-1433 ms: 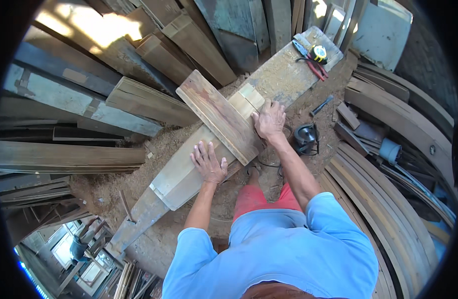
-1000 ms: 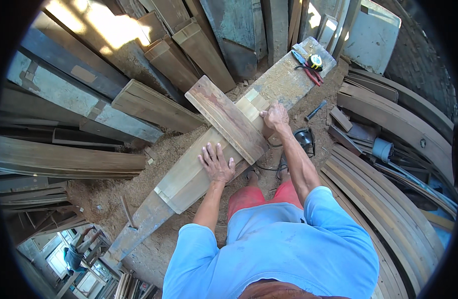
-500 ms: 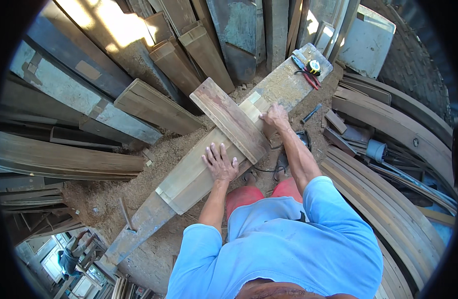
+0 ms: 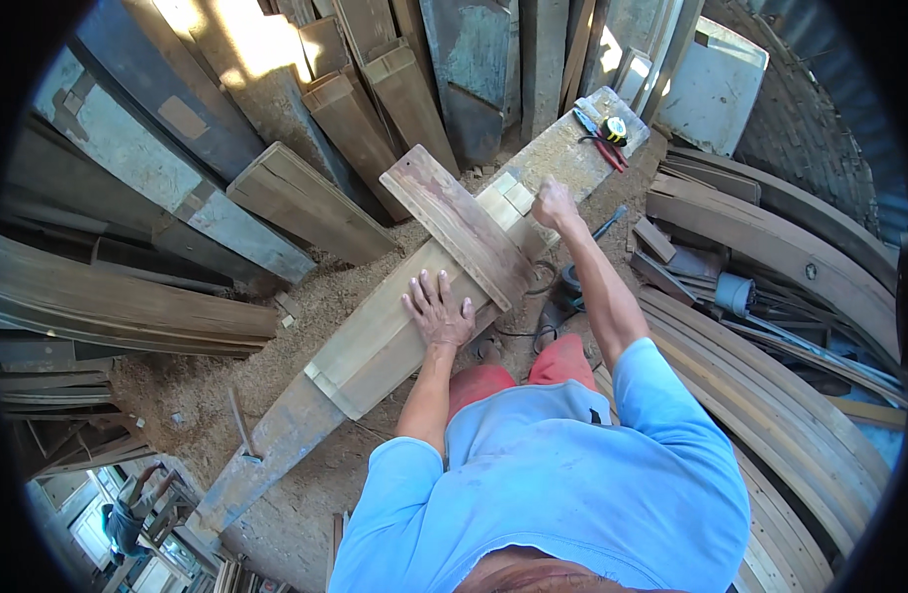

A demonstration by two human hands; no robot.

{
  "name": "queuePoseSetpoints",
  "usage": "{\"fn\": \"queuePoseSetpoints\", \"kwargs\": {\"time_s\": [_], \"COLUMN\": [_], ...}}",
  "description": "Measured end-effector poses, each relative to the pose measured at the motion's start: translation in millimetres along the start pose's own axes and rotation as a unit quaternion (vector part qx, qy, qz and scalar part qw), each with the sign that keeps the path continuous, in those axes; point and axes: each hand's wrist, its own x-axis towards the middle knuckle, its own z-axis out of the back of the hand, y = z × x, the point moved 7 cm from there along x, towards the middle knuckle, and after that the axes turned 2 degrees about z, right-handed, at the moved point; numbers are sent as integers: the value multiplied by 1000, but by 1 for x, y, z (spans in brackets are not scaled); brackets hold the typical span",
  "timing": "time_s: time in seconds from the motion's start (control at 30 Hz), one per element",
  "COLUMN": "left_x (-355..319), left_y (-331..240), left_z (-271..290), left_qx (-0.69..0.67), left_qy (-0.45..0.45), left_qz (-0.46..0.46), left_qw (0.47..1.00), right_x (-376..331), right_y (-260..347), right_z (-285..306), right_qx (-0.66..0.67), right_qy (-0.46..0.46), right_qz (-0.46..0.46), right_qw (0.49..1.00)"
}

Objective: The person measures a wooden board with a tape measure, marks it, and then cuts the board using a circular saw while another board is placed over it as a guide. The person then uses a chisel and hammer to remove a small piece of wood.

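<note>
Progress looks early: reddish board (image 4: pixel 461 225) lies crosswise on the long beam (image 4: pixel 375 341), no cut or fastening visible. Left hand (image 4: pixel 439 311) is splayed flat on the beam just below the board; right hand (image 4: pixel 553 205) is closed past the board's far side, contents unclear. No containers; tape measure (image 4: pixel 614 129) sits at the beam's far end.

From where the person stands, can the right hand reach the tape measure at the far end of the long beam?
Probably yes. The right hand is already on the beam, the tape measure lies just beyond it, and nothing lies between them.
</note>
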Motion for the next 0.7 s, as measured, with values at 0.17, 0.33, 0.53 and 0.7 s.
{"fn": "queuePoseSetpoints", "kwargs": {"time_s": [0.17, 0.33, 0.53, 0.7], "left_x": [1, -1, -2, 2], "left_y": [-5, 1, 3, -3], "left_z": [-5, -8, -8, -8], "left_qx": [4, 30, 43, 46], "left_qy": [3, 23, 23, 20], "left_qz": [-9, 3, 5, -4], "left_qw": [1000, 999, 999, 999], "right_x": [26, 20, 17, 33], "right_y": [9, 27, 30, 8], "right_z": [-31, -49, -43, -48], "right_qx": [47, -112, -124, -55], "right_qy": [1, 47, 65, 102], "right_qz": [103, 109, 24, 3], "right_qw": [994, 987, 990, 993]}}
